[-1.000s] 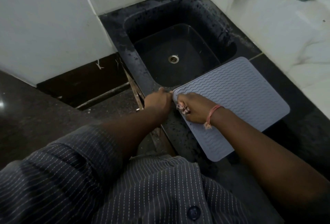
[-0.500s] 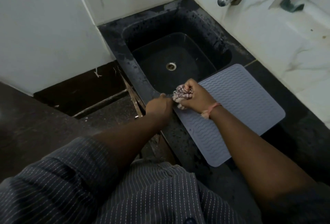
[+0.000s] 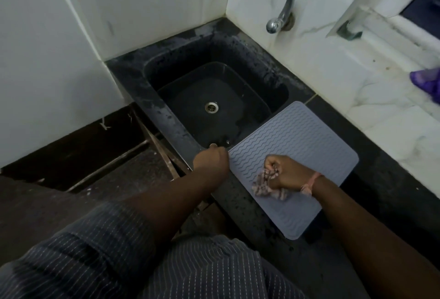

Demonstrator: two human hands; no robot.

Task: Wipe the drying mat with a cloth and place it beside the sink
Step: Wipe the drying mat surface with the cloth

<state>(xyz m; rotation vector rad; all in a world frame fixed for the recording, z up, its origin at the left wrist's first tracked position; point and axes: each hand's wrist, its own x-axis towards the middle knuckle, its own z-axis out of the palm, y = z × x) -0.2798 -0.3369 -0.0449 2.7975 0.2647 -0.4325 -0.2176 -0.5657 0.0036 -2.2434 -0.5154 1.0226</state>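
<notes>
A: Lighting, overall?
B: Dim and cool. The white wall tiles (image 3: 147, 13) far and right are the brightest surfaces; the black sink (image 3: 273, 79) and dark counter (image 3: 390, 203) absorb most detail.

A: Glare?
B: Small highlights on the chrome tap (image 3: 283, 1) and the drain ring (image 3: 211, 107).

A: Shadows?
B: Soft, no hard edges; near forearms and the striped shirt (image 3: 202, 272) sit in deep shade.

A: Distortion, focus?
B: Wide-angle bowing of tile lines at the edges. The purple object (image 3: 427, 84) at far right is smeared; the centre is fairly sharp.
</notes>
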